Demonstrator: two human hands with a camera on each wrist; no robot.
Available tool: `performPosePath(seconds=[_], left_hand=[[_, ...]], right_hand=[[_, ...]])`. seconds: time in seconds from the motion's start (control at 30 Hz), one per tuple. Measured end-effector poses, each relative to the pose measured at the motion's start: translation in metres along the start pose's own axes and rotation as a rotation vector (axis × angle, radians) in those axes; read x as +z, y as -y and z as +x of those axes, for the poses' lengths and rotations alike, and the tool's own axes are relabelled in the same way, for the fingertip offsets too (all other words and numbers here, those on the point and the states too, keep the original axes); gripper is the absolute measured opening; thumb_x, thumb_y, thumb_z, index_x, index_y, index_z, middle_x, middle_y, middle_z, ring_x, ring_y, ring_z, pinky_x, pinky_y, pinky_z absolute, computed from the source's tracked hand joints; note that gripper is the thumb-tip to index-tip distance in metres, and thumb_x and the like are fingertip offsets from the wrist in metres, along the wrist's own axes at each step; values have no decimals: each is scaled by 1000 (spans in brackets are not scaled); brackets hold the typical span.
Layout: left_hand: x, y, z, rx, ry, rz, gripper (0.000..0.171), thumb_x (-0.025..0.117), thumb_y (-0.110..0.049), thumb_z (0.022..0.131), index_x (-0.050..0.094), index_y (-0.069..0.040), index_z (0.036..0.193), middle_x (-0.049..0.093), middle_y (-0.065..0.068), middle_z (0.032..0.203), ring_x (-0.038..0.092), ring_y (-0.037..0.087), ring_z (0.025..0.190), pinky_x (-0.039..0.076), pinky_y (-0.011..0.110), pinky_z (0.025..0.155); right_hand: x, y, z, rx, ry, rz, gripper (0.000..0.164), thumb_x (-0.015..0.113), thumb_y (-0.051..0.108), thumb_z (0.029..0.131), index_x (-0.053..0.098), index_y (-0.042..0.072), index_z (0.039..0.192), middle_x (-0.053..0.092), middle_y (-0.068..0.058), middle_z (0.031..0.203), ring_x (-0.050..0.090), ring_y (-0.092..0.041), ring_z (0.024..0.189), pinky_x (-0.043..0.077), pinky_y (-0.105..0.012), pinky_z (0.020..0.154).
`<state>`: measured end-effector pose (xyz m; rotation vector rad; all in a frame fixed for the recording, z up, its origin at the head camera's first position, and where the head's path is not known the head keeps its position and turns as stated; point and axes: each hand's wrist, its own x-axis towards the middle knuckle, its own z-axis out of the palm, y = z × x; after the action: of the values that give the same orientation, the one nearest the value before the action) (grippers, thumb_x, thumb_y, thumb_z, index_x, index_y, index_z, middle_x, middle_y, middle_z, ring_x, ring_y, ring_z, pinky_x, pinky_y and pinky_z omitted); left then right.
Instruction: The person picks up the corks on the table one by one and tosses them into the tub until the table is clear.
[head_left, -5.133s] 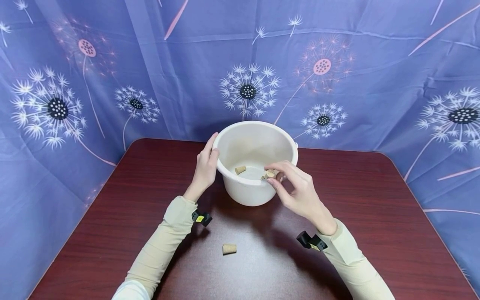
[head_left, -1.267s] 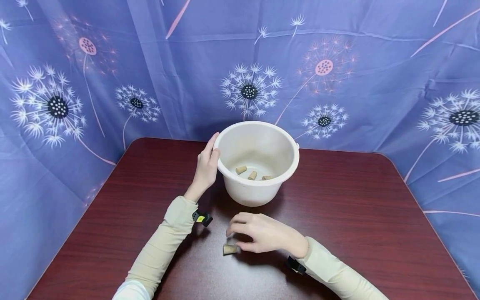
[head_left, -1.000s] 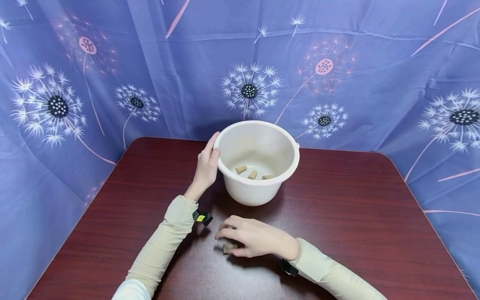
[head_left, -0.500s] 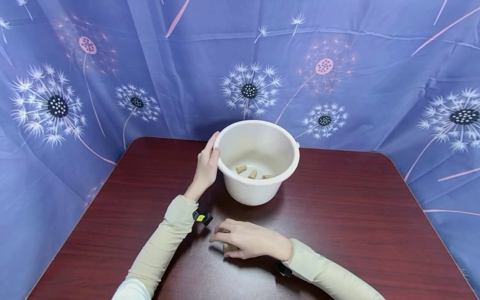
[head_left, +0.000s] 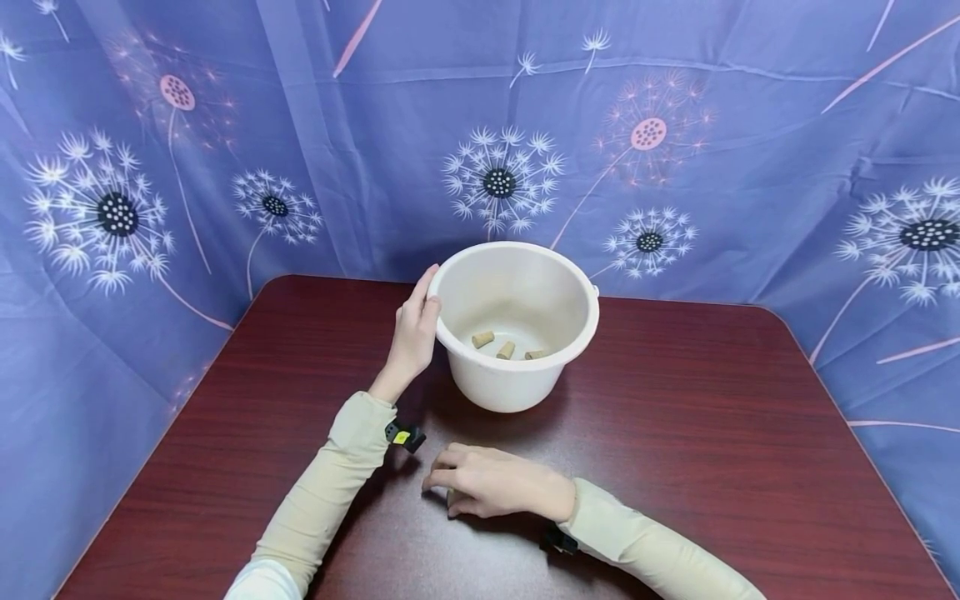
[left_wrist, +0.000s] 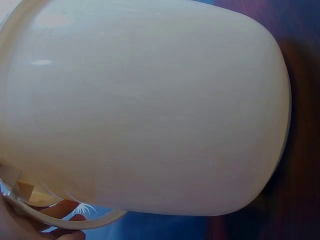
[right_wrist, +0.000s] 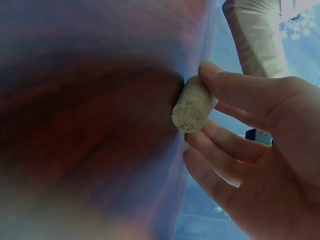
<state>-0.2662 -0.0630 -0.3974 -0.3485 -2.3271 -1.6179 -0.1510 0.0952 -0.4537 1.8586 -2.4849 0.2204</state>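
A white plastic bucket (head_left: pixel 504 387) stands towards the back of the table, its wall (left_wrist: pixel 155 105) filling most of the left wrist view. My left hand (head_left: pixel 411 333) grips its left rim, with fingers curled round a pale loop that looks like the bucket's handle (left_wrist: pixel 95 220). In front of the bucket, my right hand (head_left: pixel 501 482) is low over the table. Between thumb and fingers it pinches a tapered cork stopper (right_wrist: pixel 192 107), mostly hidden behind the hand in the head view. Three more corks lie on the bucket's floor: a left one (head_left: pixel 483 339), a middle one (head_left: pixel 506 350) and a right one (head_left: pixel 536 354).
The dark red wooden table (head_left: pixel 712 433) has rounded back corners. Behind and beside it hangs a blue cloth (head_left: pixel 390 167) printed with dandelions. A small black camera is strapped to each wrist, over beige sleeves (head_left: pixel 322 483).
Two corks came to lie in the bucket beside the first. My right hand moved from the rim down to the cork on the table and closed on it. The left hand stays put.
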Motion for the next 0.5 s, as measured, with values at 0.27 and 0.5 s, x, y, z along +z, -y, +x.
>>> performPosePath(seconds=[0.27, 0.5], left_hand=[[0, 0, 0, 5, 6, -6, 55, 35, -22, 96, 37, -14, 150, 46, 11, 148, 52, 27, 126, 44, 47, 103], [0, 1, 0, 11, 3, -3, 55, 35, -23, 95, 37, -13, 150, 46, 12, 148, 52, 28, 125, 44, 48, 103]], right_hand=[[2, 1, -1, 12, 5, 9, 37, 76, 33, 81, 65, 21, 114, 63, 9, 105, 56, -7, 101, 44, -15, 90], [2, 1, -4, 38, -14, 4, 41, 77, 33, 79, 65, 19, 116, 62, 7, 103, 57, -6, 97, 45, -13, 88]])
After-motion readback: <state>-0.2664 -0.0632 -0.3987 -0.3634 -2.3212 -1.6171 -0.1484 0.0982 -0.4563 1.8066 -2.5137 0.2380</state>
